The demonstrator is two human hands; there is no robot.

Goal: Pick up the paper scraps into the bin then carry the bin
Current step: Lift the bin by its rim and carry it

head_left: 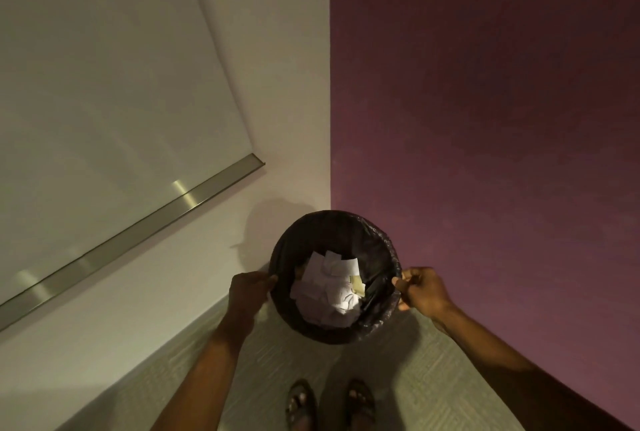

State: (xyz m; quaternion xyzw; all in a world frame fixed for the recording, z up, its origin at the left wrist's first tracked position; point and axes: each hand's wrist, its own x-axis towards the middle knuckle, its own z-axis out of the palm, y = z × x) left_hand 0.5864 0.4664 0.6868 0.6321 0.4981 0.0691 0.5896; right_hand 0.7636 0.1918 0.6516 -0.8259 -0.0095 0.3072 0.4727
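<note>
**Q:** Item 1. Where is the bin?
**A:** The bin point(332, 215) is round and dark. It sits between the two grips, and its rim touches both. A black bag point(379, 292) lines it and folds over the rim. Whether its base rests on the floor cannot be told from this view.

**Q:** Contents?
**A:** White paper scraps point(325, 292) are piled in the bottom of the bin, inboard of both grips. One yellowish scrap point(358, 284) lies at the edge of the pile, on the right grip's side.

**Q:** State of the left grip?
**A:** The left grip point(249, 292) holds the bin. Its fingers curl round the outside of the rim and its thumb lies at the top edge.

**Q:** State of the right grip?
**A:** The right grip point(420, 290) pinches the rim and the folded bag edge between the thumb and curled fingers. It sits directly opposite the left grip.

**Q:** Surroundings?
**A:** Beyond the grips, two walls meet in a corner just behind the bin. The white wall point(294, 101) is on the left grip's side and the purple wall point(485, 119) is on the right grip's side. A shadow point(263, 223) falls on the white wall just beyond the left grip. Farther out on that side, well apart from the grip, is a pale panel point(104, 67) with a brushed-metal strip point(138, 233) along its lower edge. Below the grips lies a grey patterned carpet point(270, 368). Two sandalled feet point(301, 403) stand on it, on the near side of the bin, between the forearms.
</note>
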